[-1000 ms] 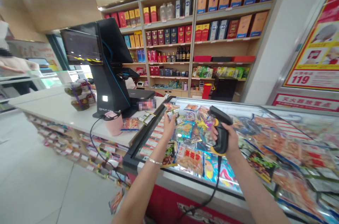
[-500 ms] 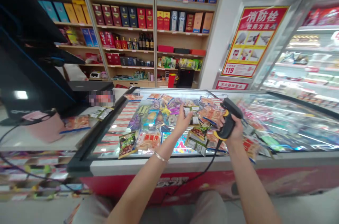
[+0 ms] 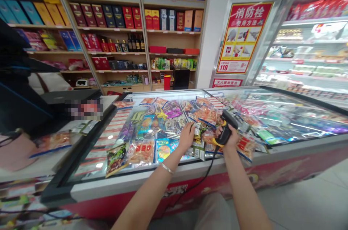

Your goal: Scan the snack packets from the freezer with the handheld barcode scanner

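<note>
My right hand (image 3: 231, 138) is wrapped round the handle of a black and yellow barcode scanner (image 3: 224, 134), held above the freezer's glass top with its cable hanging toward me. To the left of it, my left hand (image 3: 186, 137), a bangle at the wrist, has its fingers closed at the edge of a dark green and yellow snack packet (image 3: 198, 132); the exact grip is partly hidden. Orange-filled snack packets (image 3: 208, 115) lie behind the scanner. Nearer me on the glass are a red-lettered packet (image 3: 140, 151), a blue packet (image 3: 164, 149) and a dark green packet (image 3: 116, 158).
A freezer (image 3: 119, 183) with a glass top spans the front. On the left, a counter (image 3: 58, 153) holds packets, a pink container (image 3: 16, 152) and a black machine (image 3: 24, 95). Behind stand shelves of boxes and bottles; a lit display fridge (image 3: 312, 52) is at right.
My left hand has gone from spread fingers to closed ones at the snack packet. The scanner stays in my right hand. The view has turned a little to the right.
</note>
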### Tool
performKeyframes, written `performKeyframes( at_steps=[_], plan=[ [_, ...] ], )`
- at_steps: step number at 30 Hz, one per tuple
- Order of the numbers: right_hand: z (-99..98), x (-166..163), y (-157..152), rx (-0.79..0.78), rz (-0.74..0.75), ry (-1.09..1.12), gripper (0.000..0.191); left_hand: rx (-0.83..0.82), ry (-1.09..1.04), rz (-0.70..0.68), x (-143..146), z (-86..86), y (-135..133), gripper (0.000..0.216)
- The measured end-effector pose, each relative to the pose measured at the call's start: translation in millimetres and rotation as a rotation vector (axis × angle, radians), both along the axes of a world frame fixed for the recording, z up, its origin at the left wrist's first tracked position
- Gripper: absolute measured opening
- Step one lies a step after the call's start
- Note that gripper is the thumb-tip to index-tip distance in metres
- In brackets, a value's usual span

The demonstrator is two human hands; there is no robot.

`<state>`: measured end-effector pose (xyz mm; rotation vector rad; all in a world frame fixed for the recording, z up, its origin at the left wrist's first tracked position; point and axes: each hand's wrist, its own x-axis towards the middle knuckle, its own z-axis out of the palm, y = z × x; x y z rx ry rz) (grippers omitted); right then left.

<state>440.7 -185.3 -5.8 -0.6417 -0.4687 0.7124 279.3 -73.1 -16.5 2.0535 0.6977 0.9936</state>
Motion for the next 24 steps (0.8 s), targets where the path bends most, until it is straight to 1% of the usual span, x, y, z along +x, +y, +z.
performKeyframes(
  at_steps=[4,9,13,16,18,20,22,24],
  plan=[
    [1.3,-1,-1,-0.029,0.022,-0.006,0.031,-0.015,-0.010,-0.006,1,-0.1,0,0.041],
    [3.7,-5,-1,-0.045,-0.002,-0.012,0.032,-0.045,-0.010,0.001,1,-2.1,0,0.048],
    [7.7,-4,-2,-0.068,0.017,-0.017,0.032,0.012,-0.021,0.021,0,-0.6,-4,0.052],
    [16.2,-1,-6,-0.098,0.045,-0.046,0.031,0.058,-0.020,0.036,-6,5.2,-5,0.053],
    [25.7,0,-8,-0.117,0.060,-0.065,0.030,0.069,-0.027,0.033,-15,13.7,0,0.051],
    [38.2,-2,-8,-0.116,0.061,-0.091,0.030,0.086,-0.064,0.034,-29,27.4,11,0.050],
    [52.9,-11,-4,-0.080,0.068,-0.131,0.030,0.106,-0.125,0.053,-49,46.4,28,0.049],
    [68.1,-27,6,-0.027,0.095,-0.179,0.029,0.116,-0.196,0.090,-75,68.7,47,0.049]
  ],
)
